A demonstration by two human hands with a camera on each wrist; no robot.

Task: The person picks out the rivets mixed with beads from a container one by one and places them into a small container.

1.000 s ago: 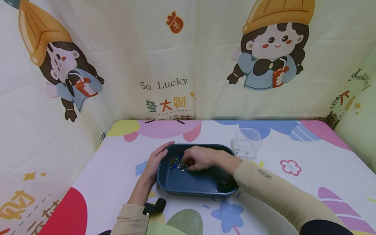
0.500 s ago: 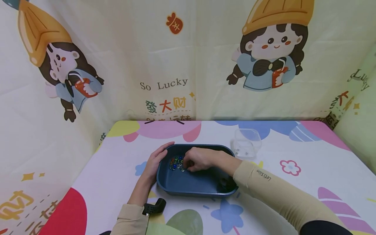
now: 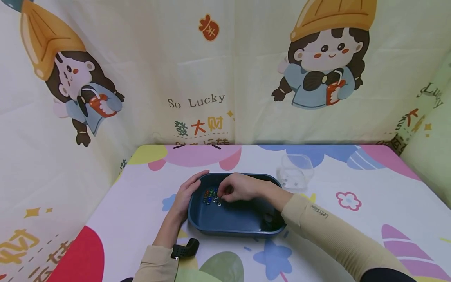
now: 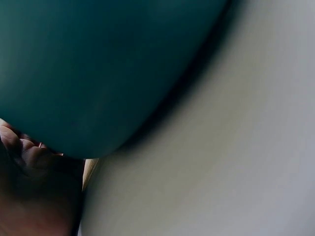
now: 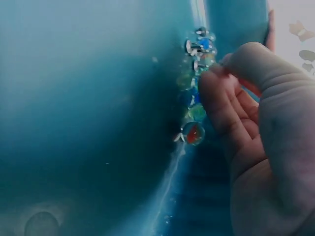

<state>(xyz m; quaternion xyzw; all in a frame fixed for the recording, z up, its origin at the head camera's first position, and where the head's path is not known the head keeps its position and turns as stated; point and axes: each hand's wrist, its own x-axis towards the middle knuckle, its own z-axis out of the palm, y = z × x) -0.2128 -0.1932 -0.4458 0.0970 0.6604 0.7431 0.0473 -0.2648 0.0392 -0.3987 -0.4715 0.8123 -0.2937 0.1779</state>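
My left hand (image 3: 185,194) holds the left end of a dark blue oblong tray (image 3: 236,231), its thumb at the rim and its fingers along the outer wall. In the left wrist view, the tray wall (image 4: 98,73) fills much of the picture. Over the left half of the tray my right hand (image 3: 241,187) brings thumb and forefinger together, a small greyish bit showing at the tips. Right beside those fingertips lie several glass marbles (image 5: 193,132), some clear with coloured swirls, others blue or green. Silver flat-headed studs (image 5: 189,47), like thumbtacks, are mixed in among them.
A clear plastic box (image 3: 297,172) with a few small silver pieces in it stands behind the tray's right end. The table has a patterned cover (image 3: 317,250). A printed curtain (image 3: 253,78) hangs behind it.
My right hand dips slightly among the marbles, then rises a little and shifts left, thumb and forefinger together. The left hand and the tray stay in place.
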